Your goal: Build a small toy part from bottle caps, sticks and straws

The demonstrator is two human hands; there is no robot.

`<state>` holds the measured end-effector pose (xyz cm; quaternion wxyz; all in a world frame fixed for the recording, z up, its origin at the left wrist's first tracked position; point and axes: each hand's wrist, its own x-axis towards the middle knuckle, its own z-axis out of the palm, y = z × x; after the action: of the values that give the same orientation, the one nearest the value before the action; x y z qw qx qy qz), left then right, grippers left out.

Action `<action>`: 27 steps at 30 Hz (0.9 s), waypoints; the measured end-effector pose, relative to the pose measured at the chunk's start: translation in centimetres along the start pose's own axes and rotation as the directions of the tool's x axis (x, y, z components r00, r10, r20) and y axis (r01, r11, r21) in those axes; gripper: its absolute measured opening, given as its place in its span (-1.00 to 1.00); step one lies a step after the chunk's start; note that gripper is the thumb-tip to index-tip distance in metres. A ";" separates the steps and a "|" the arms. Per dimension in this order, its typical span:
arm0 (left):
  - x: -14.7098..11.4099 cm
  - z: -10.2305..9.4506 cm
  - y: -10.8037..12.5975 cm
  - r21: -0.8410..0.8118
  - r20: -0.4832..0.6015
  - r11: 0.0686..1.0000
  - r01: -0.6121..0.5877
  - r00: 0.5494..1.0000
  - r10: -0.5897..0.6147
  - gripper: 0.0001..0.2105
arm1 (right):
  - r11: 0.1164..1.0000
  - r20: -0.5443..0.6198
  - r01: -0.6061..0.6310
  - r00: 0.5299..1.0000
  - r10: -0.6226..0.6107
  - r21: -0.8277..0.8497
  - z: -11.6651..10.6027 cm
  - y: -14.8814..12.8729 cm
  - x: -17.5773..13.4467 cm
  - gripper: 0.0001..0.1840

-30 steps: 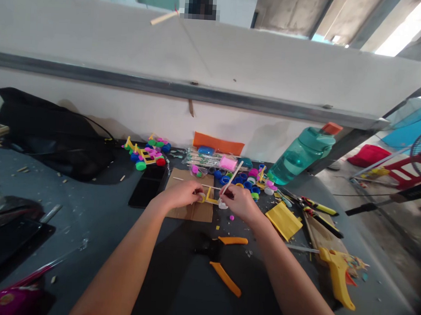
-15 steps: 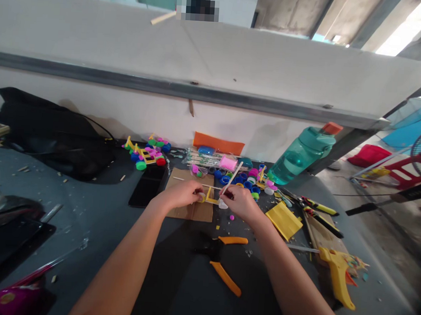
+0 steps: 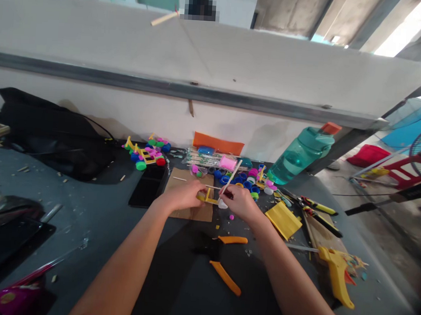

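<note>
My left hand (image 3: 186,195) is closed on a small yellow frame (image 3: 211,201) above a piece of brown cardboard (image 3: 192,214). Pinched in my right hand (image 3: 241,203) is a pale stick (image 3: 233,174) that slants up and away. Another thin stick (image 3: 180,178) lies across the cardboard, its right part reaching toward my right fingers. Beside those fingers is a small white piece (image 3: 222,204), its exact kind unclear. My fingertips are partly hidden behind the hands. Orange-handled pliers (image 3: 226,277) lie spread on the dark table, nearer to me.
Behind the cardboard are colourful bottle caps (image 3: 243,181) and bagged sticks (image 3: 199,159). A teal bottle (image 3: 296,155) leans at the back right. To the right lie a yellow sheet (image 3: 284,220), more pliers (image 3: 322,221) and a yellow glue gun (image 3: 337,274). A black phone (image 3: 147,187) borders the cardboard.
My left hand has shifted slightly and its fingers have turned around the yellow frame. My right hand with the pale stick stays almost in place.
</note>
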<state>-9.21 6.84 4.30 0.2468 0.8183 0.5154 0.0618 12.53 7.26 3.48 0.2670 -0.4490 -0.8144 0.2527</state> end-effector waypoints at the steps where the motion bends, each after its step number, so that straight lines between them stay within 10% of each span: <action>1: 0.1 0.2 0.2 0.005 -0.005 1.000 -0.020 1.000 0.020 -0.70 | 1.000 -0.003 -0.003 1.000 0.003 0.000 0.0 0.0 0.0 -0.87; 27: 1.3 1.8 0.4 -0.227 -0.103 0.973 0.048 0.992 -0.074 -0.89 | 0.996 -0.062 -0.088 0.994 0.089 0.018 0.6 0.9 0.3 -0.90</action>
<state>-7.67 7.18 2.68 0.3104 0.7643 0.5430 0.1574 12.53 7.79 2.53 0.2846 -0.4902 -0.7830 0.2561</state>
